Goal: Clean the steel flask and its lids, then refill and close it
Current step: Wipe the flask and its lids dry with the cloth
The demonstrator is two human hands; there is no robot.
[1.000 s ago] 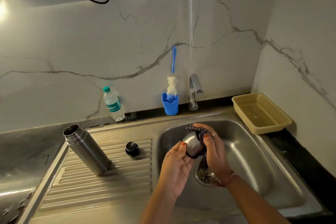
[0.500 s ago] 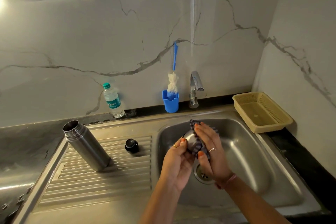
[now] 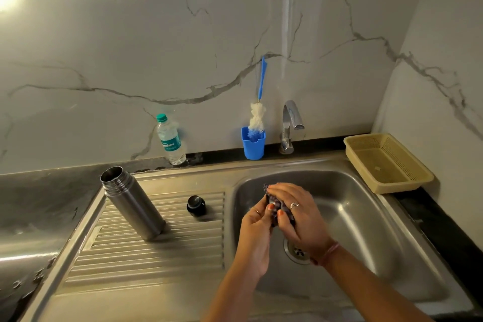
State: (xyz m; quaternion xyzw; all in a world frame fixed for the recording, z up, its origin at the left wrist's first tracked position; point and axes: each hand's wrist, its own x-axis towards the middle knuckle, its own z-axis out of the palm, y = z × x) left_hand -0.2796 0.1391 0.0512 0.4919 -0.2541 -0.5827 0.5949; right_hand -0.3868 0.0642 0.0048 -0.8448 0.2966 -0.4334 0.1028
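The open steel flask (image 3: pixel 133 204) stands upright on the ribbed drainboard (image 3: pixel 146 251), left of the basin. A small black inner lid (image 3: pixel 196 206) sits on the drainboard beside it. Over the sink basin (image 3: pixel 366 230), my left hand (image 3: pixel 257 227) and my right hand (image 3: pixel 294 213) are clasped together around a dark purple scrub cloth (image 3: pixel 277 208). My right hand grips the cloth and covers whatever my left hand holds under it; the steel outer lid is hidden by the cloth and fingers.
A water bottle (image 3: pixel 170 138), a blue holder (image 3: pixel 253 144) with a bottle brush (image 3: pixel 257 117), and the tap (image 3: pixel 290 125) line the back wall. A beige plastic basket (image 3: pixel 386 162) sits on the dark counter at right. The drain (image 3: pixel 298 251) lies under my right wrist.
My right hand with the cloth has slid over the steel lid, which showed a second ago and is now fully covered. Both hands have shifted slightly up in the basin.
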